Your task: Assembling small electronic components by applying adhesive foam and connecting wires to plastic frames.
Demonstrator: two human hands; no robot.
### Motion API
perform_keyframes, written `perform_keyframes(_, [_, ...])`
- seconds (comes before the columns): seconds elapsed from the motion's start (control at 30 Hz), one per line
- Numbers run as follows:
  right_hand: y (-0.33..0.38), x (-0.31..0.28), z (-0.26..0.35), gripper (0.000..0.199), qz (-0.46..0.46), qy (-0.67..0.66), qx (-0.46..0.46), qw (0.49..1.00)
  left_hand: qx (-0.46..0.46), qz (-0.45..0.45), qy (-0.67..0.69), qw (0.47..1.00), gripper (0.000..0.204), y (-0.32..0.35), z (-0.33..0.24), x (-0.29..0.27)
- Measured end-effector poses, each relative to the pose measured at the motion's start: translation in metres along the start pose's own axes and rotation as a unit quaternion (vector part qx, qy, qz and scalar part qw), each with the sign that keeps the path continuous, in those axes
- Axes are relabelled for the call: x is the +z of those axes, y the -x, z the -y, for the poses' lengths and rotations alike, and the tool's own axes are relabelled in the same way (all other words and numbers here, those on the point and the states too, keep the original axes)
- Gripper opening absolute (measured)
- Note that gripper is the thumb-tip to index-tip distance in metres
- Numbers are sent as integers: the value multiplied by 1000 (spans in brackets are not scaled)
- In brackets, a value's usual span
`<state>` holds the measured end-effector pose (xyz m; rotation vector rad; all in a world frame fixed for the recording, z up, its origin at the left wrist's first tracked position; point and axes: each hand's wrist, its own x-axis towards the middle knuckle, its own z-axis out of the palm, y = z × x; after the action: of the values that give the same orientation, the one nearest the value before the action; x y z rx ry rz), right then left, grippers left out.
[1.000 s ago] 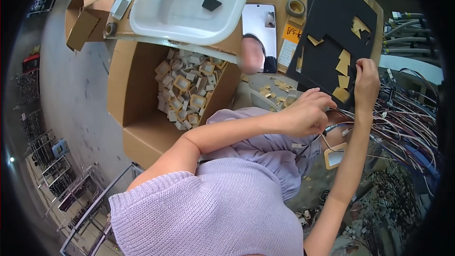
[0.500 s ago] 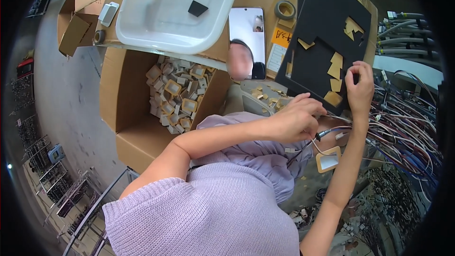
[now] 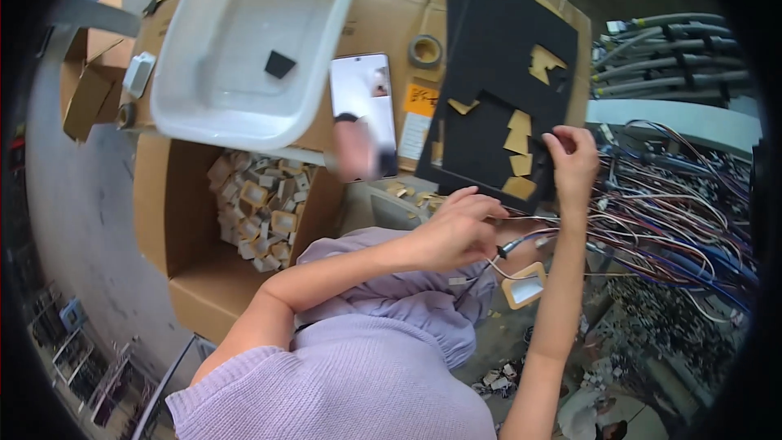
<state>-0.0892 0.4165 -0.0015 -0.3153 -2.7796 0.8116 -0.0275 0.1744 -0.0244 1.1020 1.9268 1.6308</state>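
My left hand (image 3: 464,231) is closed around a thin cable with a black connector (image 3: 502,252), just in front of the black sheet. From a thin pale cable beside it hangs a white rectangular piece with a tan border (image 3: 524,286). Thumb and forefinger of my right hand (image 3: 575,165) are pinched at the right edge of the black foam-like sheet (image 3: 509,28). The sheet lies tilted on cardboard, with irregular cut-outs showing yellowish backing (image 3: 519,132). Exactly what sits between my right fingertips is too small to tell.
Right of the sheet spreads a tangle of cables (image 3: 660,212). A white tub (image 3: 212,106) with one black piece (image 3: 279,64), a phone (image 3: 362,98) and a tape roll (image 3: 424,51) are on the cardboard. Below stands an open carton (image 3: 155,212) of small white, tan-bordered pieces (image 3: 257,204).
The head view has shifted, so the whole scene sits further left and lower. My right fingers look more closely pinched at the sheet's edge. My left hand keeps its hold on the cable.
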Motion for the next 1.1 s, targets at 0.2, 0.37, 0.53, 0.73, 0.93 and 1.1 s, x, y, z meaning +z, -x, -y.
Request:
perform_keyframes(0.2, [7, 3, 14, 13, -23, 29, -89, 995, -7, 18, 14, 1000, 15, 1, 0, 0])
perform_keyframes(0.37, [-5, 2, 20, 7, -7, 115, -184, 976, -2, 8, 6, 1000, 10, -1, 2, -2])
perform_keyframes(0.53, [-16, 1, 26, 11, 30, 106, -86, 990, 1, 13, 6, 1000, 14, -1, 5, 2])
perform_keyframes(0.73, [-25, -6, 24, 11, 95, 199, -191, 956, 8, 18, -37, 999, 18, -2, 3, 6])
perform_keyframes(0.93, [-17, 4, 31, 13, 75, 252, -224, 938, 1, 3, -44, 999, 6, 1, -3, 6])
perform_keyframes(1.1, [-22, -4, 22, 19, 47, 186, -186, 964, 3, 7, -54, 999, 9, 0, 0, 5])
